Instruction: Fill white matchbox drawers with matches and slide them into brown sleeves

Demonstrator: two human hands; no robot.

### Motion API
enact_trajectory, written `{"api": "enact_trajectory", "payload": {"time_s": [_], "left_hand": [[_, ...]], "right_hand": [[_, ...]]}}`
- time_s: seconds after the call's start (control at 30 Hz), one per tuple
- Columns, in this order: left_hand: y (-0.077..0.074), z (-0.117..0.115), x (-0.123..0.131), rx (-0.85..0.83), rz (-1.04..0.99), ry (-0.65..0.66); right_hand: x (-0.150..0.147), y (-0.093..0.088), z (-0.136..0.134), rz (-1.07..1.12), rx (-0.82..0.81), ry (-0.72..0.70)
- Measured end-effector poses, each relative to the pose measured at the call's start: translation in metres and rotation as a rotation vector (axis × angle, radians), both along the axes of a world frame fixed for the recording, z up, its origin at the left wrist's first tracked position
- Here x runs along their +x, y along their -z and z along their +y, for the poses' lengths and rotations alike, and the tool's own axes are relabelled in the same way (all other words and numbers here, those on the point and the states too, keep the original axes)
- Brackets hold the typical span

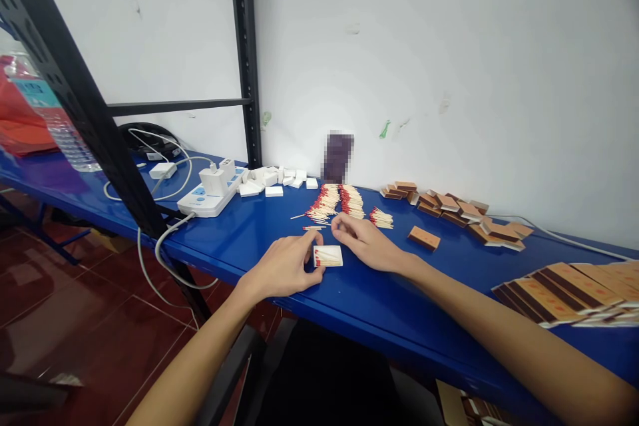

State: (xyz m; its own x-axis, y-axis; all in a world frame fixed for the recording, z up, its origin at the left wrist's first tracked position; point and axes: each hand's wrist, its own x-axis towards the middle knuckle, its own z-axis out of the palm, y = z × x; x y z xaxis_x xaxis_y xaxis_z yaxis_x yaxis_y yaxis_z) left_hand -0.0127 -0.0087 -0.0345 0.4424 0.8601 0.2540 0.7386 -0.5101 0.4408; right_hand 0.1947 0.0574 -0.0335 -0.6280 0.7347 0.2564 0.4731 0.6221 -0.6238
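My left hand [292, 265] grips a small white matchbox tray [335, 253] by its left end, thumb at the near side and fingers at the far side. Some red-headed matches [319, 261] lie in the tray, with their heads to the left. Just beyond and right of it, my right hand [367, 241] has its fingers curled together, the tips close to the loose matches; whether anything is between them is hidden. Piles of red-tipped matches [327, 201] spread behind both hands, with a smaller bunch [382, 217] to the right. A few single matches [313, 227] lie nearer the tray.
White empty trays [269, 178] are heaped at the back left, beside a power strip [212, 196] with cables. One brown matchbox sleeve [424, 237] lies right of my hand; more sleeves [456, 208] pile behind it. Stacked flat sleeves [564, 289] cover the right. A black shelf post [94, 93] rises at left.
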Motion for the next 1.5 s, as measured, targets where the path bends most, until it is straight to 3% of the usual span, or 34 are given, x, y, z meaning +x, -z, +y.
{"api": "enact_trajectory", "payload": {"time_s": [0.23, 0.4, 0.53, 0.7, 0.9, 1.03, 1.23, 1.5], "left_hand": [[0.0, -0.002, -0.001, -0.015, -0.048, 0.035], [-0.001, -0.001, -0.001, -0.018, -0.059, 0.049], [0.0, 0.001, -0.002, -0.021, -0.084, 0.042], [0.006, 0.006, -0.002, -0.046, -0.16, -0.022], [0.007, 0.008, -0.003, -0.051, -0.184, -0.052], [0.004, 0.006, -0.003, -0.063, -0.159, -0.021], [0.002, 0.002, -0.004, -0.063, -0.111, 0.026], [0.003, 0.005, -0.004, -0.063, -0.129, 0.027]], "right_hand": [[-0.02, 0.006, 0.028, -0.218, 0.213, -0.018], [-0.023, 0.007, 0.027, -0.321, 0.225, 0.021], [-0.015, 0.006, 0.027, -0.283, 0.213, 0.025], [0.004, 0.001, 0.008, -0.053, 0.269, 0.089], [0.001, 0.0, -0.015, -0.225, 0.319, 0.008], [-0.007, -0.003, 0.003, -0.199, 0.312, 0.097], [-0.017, 0.001, 0.035, -0.317, 0.256, -0.04], [-0.024, 0.005, 0.031, -0.516, 0.331, 0.074]]}}
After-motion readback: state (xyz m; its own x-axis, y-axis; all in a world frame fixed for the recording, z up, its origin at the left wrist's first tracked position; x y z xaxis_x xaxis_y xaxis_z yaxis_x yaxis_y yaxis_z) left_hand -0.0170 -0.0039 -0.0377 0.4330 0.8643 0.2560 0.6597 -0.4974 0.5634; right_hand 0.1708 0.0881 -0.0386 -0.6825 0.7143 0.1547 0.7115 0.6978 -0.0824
